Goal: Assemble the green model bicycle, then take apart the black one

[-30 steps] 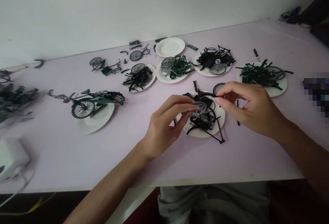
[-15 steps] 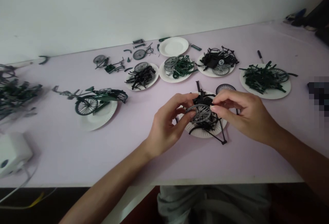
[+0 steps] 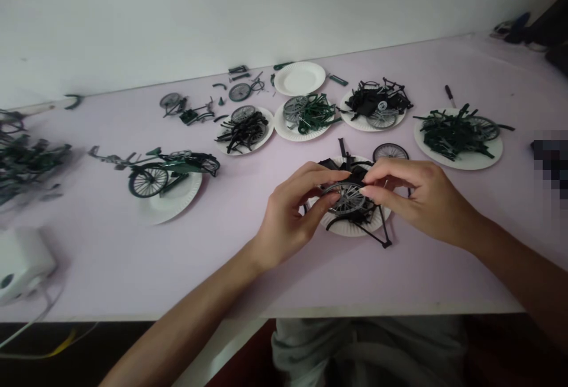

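Between my two hands is a small spoked model bicycle wheel (image 3: 348, 199), grey with a dark rim. My left hand (image 3: 295, 215) pinches its left side between thumb and fingers. At the wheel's right edge, my right hand (image 3: 412, 200) has its thumb and fingertips closed on the rim. Beneath lies a white paper plate (image 3: 350, 228) heaped with black model bicycle parts, partly hidden by my hands. A black forked frame piece (image 3: 385, 240) sticks out over the plate's front edge. Behind my right hand rests another wheel (image 3: 390, 151).
An assembled green model bicycle (image 3: 171, 171) leans over a paper plate (image 3: 186, 206) on the left. Behind are plates of loose parts, including a green heap (image 3: 457, 135), and a bare plate (image 3: 299, 78). A screwdriver (image 3: 449, 94) lies at back right; a white box (image 3: 26, 263) stands front left.
My right fingertips have shifted slightly left onto the wheel's rim, and the wheel has tilted a little. My left hand keeps its grip. The view has moved very slightly.
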A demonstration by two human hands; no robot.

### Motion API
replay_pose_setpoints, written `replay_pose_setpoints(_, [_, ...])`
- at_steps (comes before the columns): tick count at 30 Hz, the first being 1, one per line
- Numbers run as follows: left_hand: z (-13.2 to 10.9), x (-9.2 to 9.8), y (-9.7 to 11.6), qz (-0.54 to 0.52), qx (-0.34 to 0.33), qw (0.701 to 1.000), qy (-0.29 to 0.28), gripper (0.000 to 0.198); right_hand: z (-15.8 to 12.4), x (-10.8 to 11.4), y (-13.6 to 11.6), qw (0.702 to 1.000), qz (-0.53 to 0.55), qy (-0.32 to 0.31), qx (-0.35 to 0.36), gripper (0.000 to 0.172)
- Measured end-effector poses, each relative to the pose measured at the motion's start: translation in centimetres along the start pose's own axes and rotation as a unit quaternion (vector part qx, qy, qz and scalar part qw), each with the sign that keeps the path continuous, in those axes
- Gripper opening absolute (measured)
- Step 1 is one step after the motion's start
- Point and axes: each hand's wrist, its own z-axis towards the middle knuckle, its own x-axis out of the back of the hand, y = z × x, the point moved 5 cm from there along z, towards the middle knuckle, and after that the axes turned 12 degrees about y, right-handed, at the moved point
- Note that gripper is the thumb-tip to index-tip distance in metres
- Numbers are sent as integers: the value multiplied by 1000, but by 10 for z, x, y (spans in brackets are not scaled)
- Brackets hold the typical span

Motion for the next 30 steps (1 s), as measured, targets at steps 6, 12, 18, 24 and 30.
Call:
replay_pose_setpoints(6, [-1, 0, 0, -11, 24, 1000, 9, 33, 1, 2, -2, 1000, 10, 6, 5, 9])
replay_pose_setpoints(12, [-2, 1, 0, -16, 45, 999, 9, 33, 4, 0, -3, 1000, 26, 6, -10, 10])
replay_pose_setpoints(18, [-2, 1, -2, -27, 56, 998, 18, 33, 2, 0, -2, 999, 27, 3, -20, 11])
replay_pose_setpoints(24, [-2, 1, -1, -24, 42, 999, 15, 32, 2, 1, -2, 1000, 17, 15, -8, 13])
replay_pose_setpoints(30, [-3, 1, -3, -28, 50, 998, 13, 34, 2, 1, -5, 1000, 17, 10, 2, 13])
